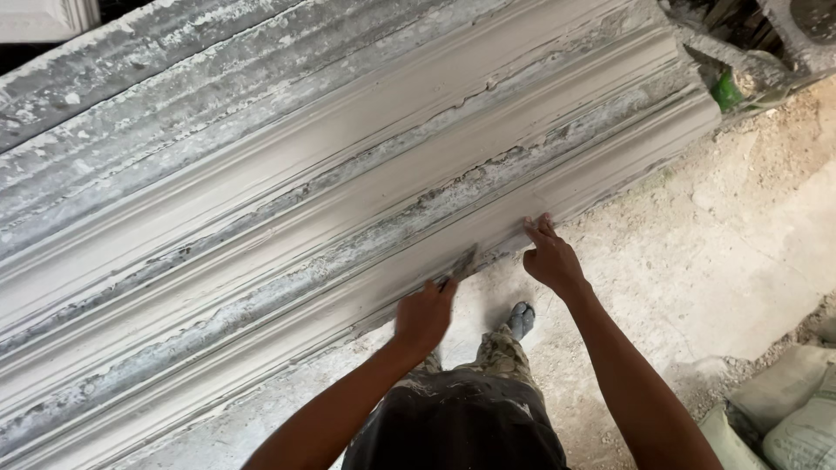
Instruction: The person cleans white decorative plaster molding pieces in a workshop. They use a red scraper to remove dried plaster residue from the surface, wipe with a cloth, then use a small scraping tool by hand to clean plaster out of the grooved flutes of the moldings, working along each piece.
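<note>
Dusty ground beside a long grey plaster moulding (pixel 331 200). Left hand (pixel 424 316), fingers closed, drags a scraper (pixel 461 264) along its near edge; right hand (pixel 550 258) rests open, steadying. Smoothing seems underway.

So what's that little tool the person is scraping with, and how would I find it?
Find the long grey moulded slab that fills most of the picture, and follow its near edge to the two hands. The left hand holds a small flat scraper against that edge. It is the one thin dark blade there; the right hand holds nothing.
</note>
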### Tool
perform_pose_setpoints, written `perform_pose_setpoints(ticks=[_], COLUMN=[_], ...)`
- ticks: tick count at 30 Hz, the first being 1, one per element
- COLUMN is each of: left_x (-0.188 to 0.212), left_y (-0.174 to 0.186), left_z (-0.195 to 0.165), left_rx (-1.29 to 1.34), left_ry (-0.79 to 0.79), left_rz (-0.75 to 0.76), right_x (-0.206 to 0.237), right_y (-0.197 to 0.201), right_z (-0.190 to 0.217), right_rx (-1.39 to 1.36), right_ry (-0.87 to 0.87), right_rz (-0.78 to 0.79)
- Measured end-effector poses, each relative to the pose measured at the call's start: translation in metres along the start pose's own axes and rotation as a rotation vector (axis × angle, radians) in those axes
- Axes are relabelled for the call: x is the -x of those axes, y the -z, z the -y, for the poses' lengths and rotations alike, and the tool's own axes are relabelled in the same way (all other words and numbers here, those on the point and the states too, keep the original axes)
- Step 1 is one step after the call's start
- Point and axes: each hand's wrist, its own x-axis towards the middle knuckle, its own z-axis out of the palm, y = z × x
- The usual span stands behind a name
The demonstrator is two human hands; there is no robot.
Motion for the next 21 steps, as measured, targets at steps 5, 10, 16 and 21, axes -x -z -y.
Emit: perform_pose_setpoints(ticks=[5, 10, 16, 21], left_x=[-0.015, -0.019, -0.04, -0.051], left_y=[0.011, 0.003, -0.021, -0.031], left_z=[-0.011, -0.021, -0.056, -0.071], left_rx=[-0.005, -0.036, -0.008, 0.095], left_ry=[0.046, 0.074, 0.065, 0.126], left_rz=[0.061, -0.006, -0.27, -0.286], right_x=[0.003, -0.008, -0.053, -0.082], right_y=[0.01, 0.028, 0.063, 0.078], right_z=[-0.032, -0.104, -0.187, -0.211], right_rx=[-0.158, -0.183, -0.103, 0.018], right_ry=[0.034, 0.218, 0.08, 0.206], right_rz=[0.059, -0.06, -0.083, -0.17])
